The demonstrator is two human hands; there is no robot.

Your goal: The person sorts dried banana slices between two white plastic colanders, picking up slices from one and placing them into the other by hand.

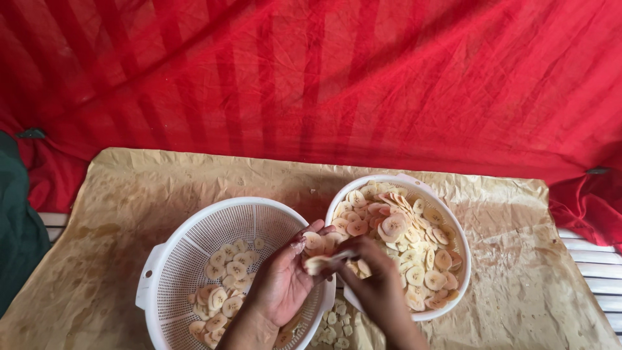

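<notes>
Separating stuck-together banana slices looks to be the step in hand: at the lower middle of the frame both hands meet over the gap between two white vessels. The left hand (283, 285) is cupped palm-up and holds a small stack of slices (315, 243) at its fingertips, while the right hand (374, 280) pinches a pale slice (322, 262) off that stack with thumb and forefinger closed on it.

To the lower left sits a white perforated colander (194, 240) with a thin layer of loose slices in its bottom; to the right a white bowl (453, 227) is heaped with pinkish-cream slices. Both rest on crumpled brown paper (129, 194), with red striped cloth (324, 78) filling the upper frame.

By my reading, the pinched slice needs a clean peel away from the stack without tearing.

The frame's lower edge cuts off the wrists and the colander's near rim. Some loose slices lie on the paper below the hands, partly hidden. How many slices are in the stack is hard to make out.
</notes>
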